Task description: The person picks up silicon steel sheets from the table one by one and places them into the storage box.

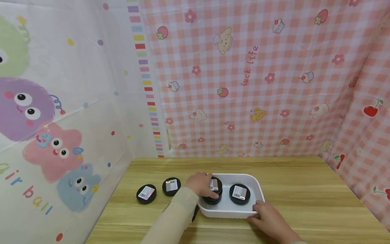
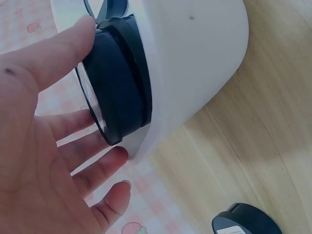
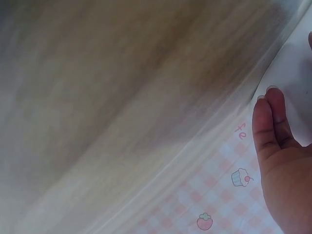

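Observation:
A white tray (image 1: 231,214) stands on the table, its outer wall large in the left wrist view. Inside its left end, a round black case (image 1: 215,184) with a pale label sits atop another black case (image 1: 212,201). My left hand (image 1: 199,184) holds the upper case, thumb on the near edge and fingers at the far side. At the tray's right front corner, my right hand (image 1: 269,217) grips the rim. In the right wrist view, two fingertips (image 3: 263,114) show against white plastic. Another labelled black case (image 1: 239,194) lies flat in the tray's right half.
Left of the tray, two labelled black cases (image 1: 146,194) lie on the wooden table (image 1: 298,189). Another black case (image 1: 196,213) is mostly hidden behind my left forearm. A pink checked cloth (image 1: 268,101) hangs behind the table, with a white printed cloth (image 1: 100,101) at left.

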{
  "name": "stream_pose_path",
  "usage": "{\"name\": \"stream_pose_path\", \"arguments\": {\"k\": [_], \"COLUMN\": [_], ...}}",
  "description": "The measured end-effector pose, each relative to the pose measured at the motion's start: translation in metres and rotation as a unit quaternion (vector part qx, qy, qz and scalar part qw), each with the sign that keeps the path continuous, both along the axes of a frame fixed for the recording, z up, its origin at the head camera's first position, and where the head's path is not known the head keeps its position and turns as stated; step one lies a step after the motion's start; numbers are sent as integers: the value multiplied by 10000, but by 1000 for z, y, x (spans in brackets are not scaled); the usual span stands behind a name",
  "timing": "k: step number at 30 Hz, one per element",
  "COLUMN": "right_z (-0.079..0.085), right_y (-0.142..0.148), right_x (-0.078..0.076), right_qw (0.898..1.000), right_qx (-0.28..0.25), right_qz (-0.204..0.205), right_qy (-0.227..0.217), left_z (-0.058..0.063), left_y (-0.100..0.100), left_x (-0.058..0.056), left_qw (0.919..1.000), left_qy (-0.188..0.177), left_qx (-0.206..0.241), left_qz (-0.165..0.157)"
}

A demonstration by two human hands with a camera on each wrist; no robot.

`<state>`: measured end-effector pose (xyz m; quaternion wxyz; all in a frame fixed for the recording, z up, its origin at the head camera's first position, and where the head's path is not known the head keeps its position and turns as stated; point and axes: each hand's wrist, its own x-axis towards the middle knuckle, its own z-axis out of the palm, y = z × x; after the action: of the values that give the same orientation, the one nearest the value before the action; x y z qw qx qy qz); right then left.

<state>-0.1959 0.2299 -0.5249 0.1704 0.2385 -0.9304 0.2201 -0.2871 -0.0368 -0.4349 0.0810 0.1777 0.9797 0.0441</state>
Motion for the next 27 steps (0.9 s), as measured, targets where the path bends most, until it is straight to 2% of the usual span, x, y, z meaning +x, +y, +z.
{"name": "stream_pose_path", "arguments": {"k": [7, 15, 21, 27], "right_z": [2, -2, -5, -5], "right_y": [1, 1, 1, 1], "right_x": [-3, -3, -3, -3], "right_qw": [10000, 9999, 10000, 10000], "right_qx": [10, 25, 41, 22], "right_qz": [18, 54, 9, 22], "right_qy": [11, 93, 64, 64], "left_z": [3, 4, 4, 2], "left_y": [3, 3, 2, -1], "left_x": [1, 4, 4, 4], "left_qw": [9999, 10000, 9999, 9994], "left_qy": [119, 22, -120, -68], "left_qx": [-109, -82, 46, 353], "left_qz": [-9, 25, -19, -21]}}
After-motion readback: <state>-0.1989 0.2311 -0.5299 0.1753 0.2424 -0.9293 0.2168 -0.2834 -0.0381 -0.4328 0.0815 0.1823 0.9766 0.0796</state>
